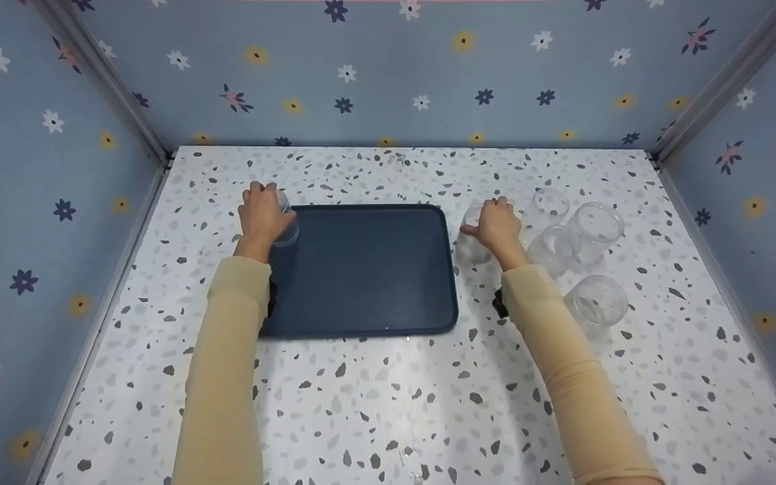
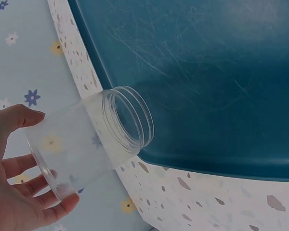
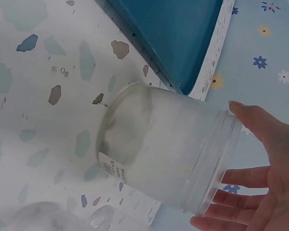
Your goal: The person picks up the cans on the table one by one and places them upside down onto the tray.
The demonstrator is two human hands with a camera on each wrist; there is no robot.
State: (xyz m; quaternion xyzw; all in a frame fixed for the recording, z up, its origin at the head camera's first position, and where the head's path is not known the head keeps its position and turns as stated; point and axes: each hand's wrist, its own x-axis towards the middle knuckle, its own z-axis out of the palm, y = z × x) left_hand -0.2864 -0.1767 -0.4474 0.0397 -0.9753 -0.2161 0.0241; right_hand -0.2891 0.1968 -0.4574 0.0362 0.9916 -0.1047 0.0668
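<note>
At the far left corner of the dark blue tray [image 1: 361,269], my left hand [image 1: 263,215] grips a clear plastic jar [image 2: 72,144] by its base end. Its threaded mouth points down and overlaps the tray corner in the left wrist view. Just beyond the tray's right edge, my right hand [image 1: 499,225] holds a second clear jar [image 3: 168,144], thumb and fingers spread around the threaded rim. This jar stands mouth up with its base toward the speckled table, and a small white barcode label [image 3: 112,166] shows low on its side.
Several more clear jars stand to the right of my right hand, among them a wide one [image 1: 598,225] at the back and another [image 1: 597,303] nearer my forearm. Flower-patterned panels [image 1: 388,74] enclose the speckled white table [image 1: 361,404] at the back and both sides.
</note>
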